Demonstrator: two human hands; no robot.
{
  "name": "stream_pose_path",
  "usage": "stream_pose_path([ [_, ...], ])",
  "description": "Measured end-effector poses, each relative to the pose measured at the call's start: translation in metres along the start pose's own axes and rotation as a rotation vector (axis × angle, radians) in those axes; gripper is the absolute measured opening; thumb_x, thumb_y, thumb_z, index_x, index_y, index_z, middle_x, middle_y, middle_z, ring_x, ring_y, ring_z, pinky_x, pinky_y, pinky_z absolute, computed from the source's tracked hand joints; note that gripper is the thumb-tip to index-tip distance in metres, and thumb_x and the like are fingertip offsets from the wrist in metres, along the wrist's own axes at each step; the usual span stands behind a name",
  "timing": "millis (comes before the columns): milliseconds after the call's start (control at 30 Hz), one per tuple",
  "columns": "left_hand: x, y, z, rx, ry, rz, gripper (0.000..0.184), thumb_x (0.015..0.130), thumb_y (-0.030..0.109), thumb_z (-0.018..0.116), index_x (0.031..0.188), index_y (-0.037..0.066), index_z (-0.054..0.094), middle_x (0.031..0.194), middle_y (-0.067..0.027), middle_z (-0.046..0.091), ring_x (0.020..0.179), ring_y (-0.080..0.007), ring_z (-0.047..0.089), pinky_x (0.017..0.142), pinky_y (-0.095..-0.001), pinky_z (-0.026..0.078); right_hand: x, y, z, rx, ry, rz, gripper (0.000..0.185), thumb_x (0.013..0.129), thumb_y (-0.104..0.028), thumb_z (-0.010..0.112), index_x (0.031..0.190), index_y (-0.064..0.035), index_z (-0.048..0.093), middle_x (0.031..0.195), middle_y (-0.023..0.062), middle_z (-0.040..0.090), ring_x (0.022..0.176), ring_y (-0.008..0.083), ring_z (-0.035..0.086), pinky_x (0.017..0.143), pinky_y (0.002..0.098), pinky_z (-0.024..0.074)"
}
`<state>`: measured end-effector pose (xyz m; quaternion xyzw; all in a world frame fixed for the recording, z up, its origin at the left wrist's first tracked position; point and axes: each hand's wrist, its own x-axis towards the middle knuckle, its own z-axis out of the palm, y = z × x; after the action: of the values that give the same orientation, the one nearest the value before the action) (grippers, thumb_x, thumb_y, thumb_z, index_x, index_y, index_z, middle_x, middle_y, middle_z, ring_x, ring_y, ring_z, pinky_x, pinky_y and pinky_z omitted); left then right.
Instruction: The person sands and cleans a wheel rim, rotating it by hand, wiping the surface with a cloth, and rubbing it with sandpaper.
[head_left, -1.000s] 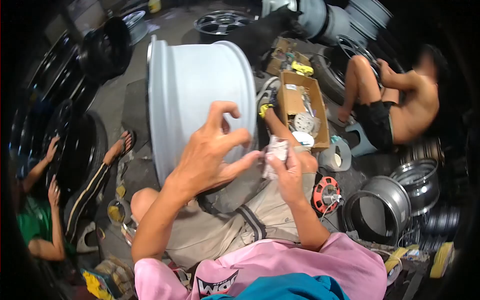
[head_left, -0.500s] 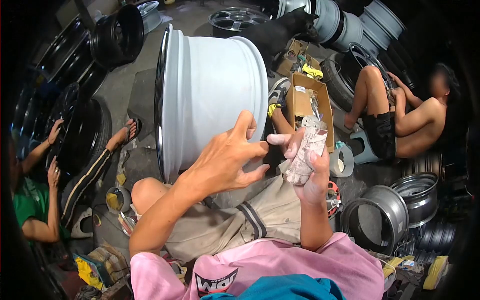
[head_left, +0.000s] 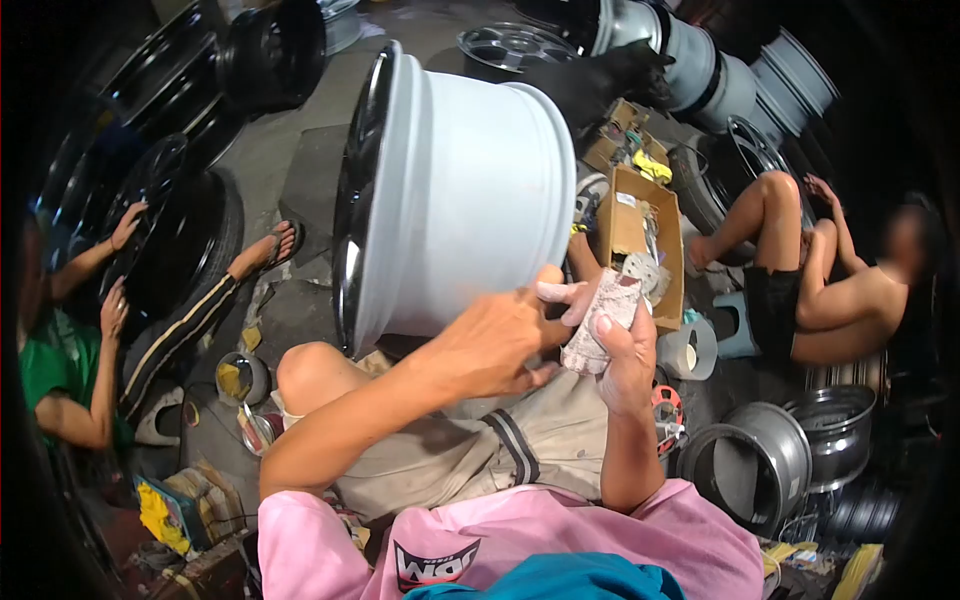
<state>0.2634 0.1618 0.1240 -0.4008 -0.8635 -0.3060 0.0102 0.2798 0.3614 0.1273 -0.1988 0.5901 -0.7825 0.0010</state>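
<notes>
My right hand (head_left: 630,355) grips a white, dust-caked block (head_left: 604,320), upright and slightly tilted, with thumb on its near face. Pale dust coats the fingers too. Beside it, my left hand (head_left: 500,335) is bent with thumb and fingers apart, slightly blurred. Its fingertips are close to the block and the right fingers; whether they touch I cannot tell. No object shows in the left hand. Just beyond both hands a large pale grey wheel rim (head_left: 480,200) stands on its side, its glossy black face toward the left.
A cardboard box (head_left: 628,240) holding a perforated disc and tools lies beyond my right hand. A translucent bucket (head_left: 688,347) stands nearby. Two people sit at left and right by wheels. A black dog (head_left: 600,90) is behind the rim. Bare rims (head_left: 750,460) lie at lower right.
My left hand has moved right toward the block, its fingers now near it. The block stays in my right hand, slightly lower. The view has shifted, moving the surroundings rightward.
</notes>
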Motion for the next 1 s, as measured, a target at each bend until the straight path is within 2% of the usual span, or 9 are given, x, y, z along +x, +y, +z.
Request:
stream_pose_path([
  [233, 0.005, 0.002, -0.029, -0.119, 0.153, 0.037, 0.021, 0.088, 0.018, 0.081, 0.092, 0.001, 0.069, 0.095, -0.0180, 0.064, 0.080, -0.0360, 0.068, 0.072, -0.0455, 0.057, 0.005, 0.000, -0.003, -0.058, 0.264, -0.058, 0.031, 0.104, -0.015, 0.062, 0.128, 0.0034, 0.056, 0.105, 0.0142, 0.070, 0.096, 0.0174, 0.068, 0.093, 0.0341, 0.0556],
  [300, 0.002, -0.005, -0.062, 0.000, 0.499, 0.063, 0.018, 0.090, 0.014, 0.080, 0.090, 0.001, 0.067, 0.088, -0.0121, 0.062, 0.075, -0.0282, 0.066, 0.065, -0.0403, 0.053, 0.005, 0.005, -0.013, -0.080, 0.271, -0.091, 0.033, 0.107, -0.018, 0.063, 0.131, 0.0026, 0.056, 0.105, 0.0122, 0.070, 0.090, 0.0144, 0.067, 0.085, 0.0302, 0.0554],
  [367, -0.002, -0.014, -0.090, 0.036, 0.796, -0.021, 0.015, 0.095, 0.012, 0.076, 0.090, 0.002, 0.067, 0.083, -0.0044, 0.061, 0.077, -0.0175, 0.064, 0.067, -0.0352, 0.051, 0.002, 0.007, -0.016, -0.052, 0.350, -0.024, 0.033, 0.110, -0.021, 0.061, 0.133, 0.0013, 0.055, 0.102, 0.0088, 0.069, 0.085, 0.0114, 0.065, 0.076, 0.0265, 0.0543],
  [500, -0.011, -0.063, -0.117, -0.012, 1.011, -0.284, 0.019, 0.104, 0.016, 0.071, 0.114, 0.000, 0.072, 0.103, -0.0046, 0.069, 0.101, -0.0139, 0.066, 0.093, -0.0317, 0.053, 0.000, 0.019, -0.017, -0.136, 0.342, 0.056, 0.020, 0.113, -0.018, 0.058, 0.123, -0.0015, 0.058, 0.098, 0.0030, 0.064, 0.079, 0.0072, 0.061, 0.069, 0.0243, 0.0526],
  [633, -0.006, -0.103, -0.111, -0.306, 0.969, -0.356, 0.037, 0.106, 0.021, 0.070, 0.133, -0.004, 0.068, 0.115, -0.0085, 0.070, 0.109, -0.0164, 0.065, 0.101, -0.0319, 0.051, 0.012, 0.030, -0.011, -0.325, 0.314, -0.092, 0.016, 0.107, -0.011, 0.068, 0.117, -0.0013, 0.060, 0.095, 0.0006, 0.061, 0.077, 0.0043, 0.053, 0.065, 0.0239, 0.0462],
  [700, -0.005, -0.112, -0.112, -0.339, 0.775, -0.458, 0.047, 0.107, 0.026, 0.069, 0.140, -0.008, 0.064, 0.121, -0.0090, 0.070, 0.112, -0.0162, 0.065, 0.103, -0.0323, 0.050, 0.019, 0.040, -0.021, -0.455, 0.340, -0.099, 0.019, 0.102, -0.011, 0.075, 0.113, -0.0005, 0.063, 0.093, -0.0004, 0.059, 0.073, 0.0040, 0.049, 0.061, 0.0245, 0.0418],
  [833, 0.003, -0.135, -0.130, -0.441, 0.560, -0.596, 0.052, 0.110, 0.041, 0.059, 0.125, -0.007, 0.071, 0.109, -0.0062, 0.073, 0.104, -0.0129, 0.065, 0.095, -0.0272, 0.049, 0.040, 0.042, -0.025, -0.673, 0.343, -0.097, 0.024, 0.097, -0.010, 0.078, 0.116, 0.0023, 0.070, 0.090, 0.0038, 0.060, 0.067, 0.0107, 0.049, 0.060, 0.0290, 0.0425],
  [933, 0.014, -0.142, -0.130, -0.537, 0.609, -0.592, 0.056, 0.107, 0.051, 0.056, 0.108, -0.003, 0.074, 0.096, -0.0025, 0.071, 0.089, -0.0110, 0.062, 0.082, -0.0256, 0.046, 0.062, 0.042, -0.021, -0.960, 0.231, -0.306, 0.023, 0.096, -0.010, 0.078, 0.117, -0.0001, 0.075, 0.091, 0.0139, 0.061, 0.072, 0.0272, 0.061, 0.067, 0.0382, 0.0500],
  [1000, 0.015, -0.144, -0.129, -0.586, 0.580, -0.634, 0.057, 0.106, 0.053, 0.057, 0.104, -0.001, 0.074, 0.094, -0.0019, 0.071, 0.085, -0.0106, 0.061, 0.079, -0.0256, 0.045, 0.072, 0.052, -0.021, -1.040, 0.228, -0.349, 0.024, 0.095, -0.010, 0.078, 0.118, -0.0014, 0.076, 0.091, 0.0135, 0.061, 0.074, 0.0283, 0.062, 0.069, 0.0397, 0.0508],
])
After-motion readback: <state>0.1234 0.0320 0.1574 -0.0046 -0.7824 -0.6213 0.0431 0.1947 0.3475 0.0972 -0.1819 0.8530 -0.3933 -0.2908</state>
